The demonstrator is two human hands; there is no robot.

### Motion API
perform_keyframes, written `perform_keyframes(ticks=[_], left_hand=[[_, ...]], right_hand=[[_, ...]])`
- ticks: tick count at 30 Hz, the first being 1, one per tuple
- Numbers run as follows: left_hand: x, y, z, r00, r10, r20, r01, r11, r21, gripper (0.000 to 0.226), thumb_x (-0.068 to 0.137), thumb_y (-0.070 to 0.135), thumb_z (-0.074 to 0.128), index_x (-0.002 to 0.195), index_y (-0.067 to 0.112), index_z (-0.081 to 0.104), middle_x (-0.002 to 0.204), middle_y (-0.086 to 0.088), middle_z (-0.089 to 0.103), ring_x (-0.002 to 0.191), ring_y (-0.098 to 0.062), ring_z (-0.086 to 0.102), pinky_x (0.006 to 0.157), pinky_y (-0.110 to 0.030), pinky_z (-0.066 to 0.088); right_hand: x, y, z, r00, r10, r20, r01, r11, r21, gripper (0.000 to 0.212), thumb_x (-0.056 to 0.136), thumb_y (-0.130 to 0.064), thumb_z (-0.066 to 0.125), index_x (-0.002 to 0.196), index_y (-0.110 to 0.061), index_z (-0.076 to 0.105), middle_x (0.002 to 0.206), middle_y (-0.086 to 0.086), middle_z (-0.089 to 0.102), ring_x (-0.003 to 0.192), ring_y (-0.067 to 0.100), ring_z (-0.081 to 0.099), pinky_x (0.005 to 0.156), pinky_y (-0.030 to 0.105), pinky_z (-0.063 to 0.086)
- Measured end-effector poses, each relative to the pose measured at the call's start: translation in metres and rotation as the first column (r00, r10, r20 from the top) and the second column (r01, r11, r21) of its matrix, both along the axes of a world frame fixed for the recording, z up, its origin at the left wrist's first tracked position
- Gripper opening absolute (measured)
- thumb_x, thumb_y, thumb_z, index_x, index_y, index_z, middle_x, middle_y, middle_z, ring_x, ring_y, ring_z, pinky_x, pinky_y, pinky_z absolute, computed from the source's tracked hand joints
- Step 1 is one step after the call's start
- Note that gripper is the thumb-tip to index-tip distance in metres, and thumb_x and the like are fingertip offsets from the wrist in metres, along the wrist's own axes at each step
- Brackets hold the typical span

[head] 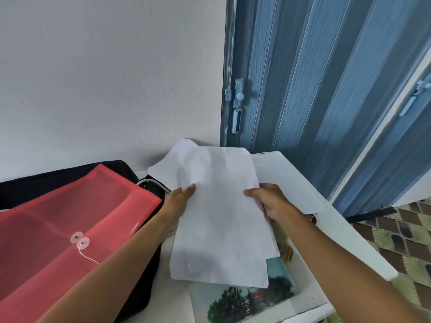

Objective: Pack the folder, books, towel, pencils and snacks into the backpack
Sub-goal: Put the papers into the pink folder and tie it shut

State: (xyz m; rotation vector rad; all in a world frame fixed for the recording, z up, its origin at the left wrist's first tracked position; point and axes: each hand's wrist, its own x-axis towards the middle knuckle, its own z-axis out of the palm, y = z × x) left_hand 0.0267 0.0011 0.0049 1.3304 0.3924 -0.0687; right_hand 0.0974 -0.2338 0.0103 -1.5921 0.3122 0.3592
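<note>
**Packing barely begun: papers in hand, folder not yet in the bag**

Your left hand (179,201) pinches the left edge of a loose sheaf of white paper sheets (221,217), thumb on top and fingers hidden beneath. Your right hand (270,201) grips the right edge of the same sheaf in the same way, so both hands are clamped on the paper, which is lifted clear of the white tabletop (338,229).

At about nine o'clock from your left hand lies the translucent red plastic folder with a string-and-button clasp (77,217). It rests on top of the black fabric backpack (140,264), not inside it. Whether the flap is fastened or the bag is open, you cannot tell from here.

At six o'clock, under the sheaf, a glossy book with a picture of trees on its cover (245,299) lies on the table. At about five o'clock from your right hand, a small striped red and green item (289,252) peeks out; it may be a snack, but too little of it shows.

Judging by this, nothing looks packed yet. The sheets probably belong in the folder first. The towel and the pencils are out of view.
</note>
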Motion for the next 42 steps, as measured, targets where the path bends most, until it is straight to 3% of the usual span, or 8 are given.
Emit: perform_keyframes(ticks=[4, 9, 15, 20, 25, 29, 31, 42], left_hand=[[-0.002, 0.007, -0.001, 0.982, -0.187, -0.033, 0.186, 0.982, -0.016, 0.026, 0.089, 0.005, 0.063, 0.115, 0.000, 0.063, 0.111, -0.019, 0.070, 0.099, -0.036, 0.068, 0.084, -0.045, 0.056], [0.011, 0.007, -0.001, 0.977, -0.211, -0.042, 0.213, 0.975, 0.059, 0.030, 0.087, -0.009, 0.057, 0.116, -0.003, 0.061, 0.111, -0.022, 0.069, 0.095, -0.038, 0.068, 0.076, -0.042, 0.058], [0.034, -0.002, 0.002, 0.982, -0.190, -0.011, 0.189, 0.974, 0.122, 0.025, 0.086, -0.009, 0.057, 0.107, 0.004, 0.063, 0.100, -0.016, 0.071, 0.084, -0.033, 0.070, 0.065, -0.037, 0.059], [0.056, -0.016, -0.001, 0.989, -0.150, 0.010, 0.148, 0.980, 0.134, 0.024, 0.084, -0.008, 0.059, 0.104, 0.004, 0.064, 0.097, -0.013, 0.074, 0.082, -0.032, 0.072, 0.067, -0.039, 0.059], [0.075, -0.038, -0.010, 0.998, -0.062, 0.012, 0.061, 0.995, 0.083, 0.031, 0.083, -0.007, 0.060, 0.114, -0.001, 0.062, 0.108, -0.018, 0.071, 0.092, -0.039, 0.069, 0.073, -0.044, 0.058], [0.085, -0.054, -0.013, 1.000, 0.004, -0.008, -0.003, 0.998, 0.065, 0.028, 0.086, -0.008, 0.057, 0.112, -0.001, 0.062, 0.106, -0.019, 0.071, 0.090, -0.039, 0.070, 0.070, -0.045, 0.059], [0.087, -0.059, -0.015, 0.998, 0.042, -0.037, -0.039, 0.996, 0.083, 0.028, 0.086, -0.007, 0.058, 0.112, -0.001, 0.061, 0.107, -0.019, 0.070, 0.092, -0.040, 0.069, 0.073, -0.047, 0.058], [0.084, -0.047, -0.016, 0.969, 0.207, -0.138, -0.182, 0.968, 0.173, 0.021, 0.085, -0.011, 0.057, 0.102, 0.001, 0.062, 0.101, -0.020, 0.069, 0.083, -0.037, 0.067, 0.067, -0.039, 0.056]], right_hand=[[-0.001, -0.004, 0.003, 0.998, -0.024, -0.057, 0.030, 0.993, 0.111, 0.037, 0.063, 0.011, 0.077, 0.097, -0.001, 0.069, 0.103, 0.017, 0.070, 0.094, 0.036, 0.066, 0.087, 0.045, 0.053], [-0.005, -0.013, -0.002, 0.998, 0.038, -0.054, -0.026, 0.978, 0.205, 0.060, 0.065, 0.019, 0.070, 0.119, -0.004, 0.057, 0.116, 0.016, 0.065, 0.102, 0.036, 0.062, 0.086, 0.044, 0.053], [-0.004, -0.030, -0.001, 0.969, -0.120, 0.218, 0.143, 0.985, -0.094, 0.050, 0.080, -0.014, 0.073, 0.122, -0.020, 0.048, 0.107, 0.002, 0.062, 0.099, 0.023, 0.061, 0.089, 0.037, 0.053], [0.046, -0.082, 0.012, 0.845, -0.267, 0.464, 0.388, 0.903, -0.187, 0.019, 0.083, 0.001, 0.059, 0.098, -0.008, 0.068, 0.097, 0.008, 0.068, 0.089, 0.022, 0.062, 0.083, 0.039, 0.054], [0.093, -0.126, -0.001, 0.951, -0.069, 0.302, 0.223, 0.827, -0.516, 0.015, 0.081, -0.009, 0.067, 0.095, -0.005, 0.064, 0.087, 0.008, 0.059, 0.080, 0.023, 0.055, 0.070, 0.029, 0.041], [0.110, -0.131, -0.006, 0.992, -0.021, 0.126, 0.059, 0.952, -0.300, 0.031, 0.074, -0.009, 0.076, 0.063, -0.008, 0.047, 0.062, 0.006, 0.047, 0.045, 0.013, 0.045, 0.041, 0.016, 0.032], [0.120, -0.131, -0.002, 0.993, 0.049, 0.104, -0.018, 0.961, -0.278, 0.021, 0.077, -0.004, 0.072, 0.069, -0.003, 0.053, 0.064, 0.007, 0.048, 0.049, 0.017, 0.044, 0.040, 0.016, 0.031], [0.147, -0.111, 0.103, 0.806, -0.086, 0.586, 0.022, 0.993, 0.116, 0.014, 0.081, 0.002, 0.065, 0.073, -0.011, 0.066, 0.066, -0.006, 0.066, 0.056, 0.006, 0.059, 0.052, 0.015, 0.045]])
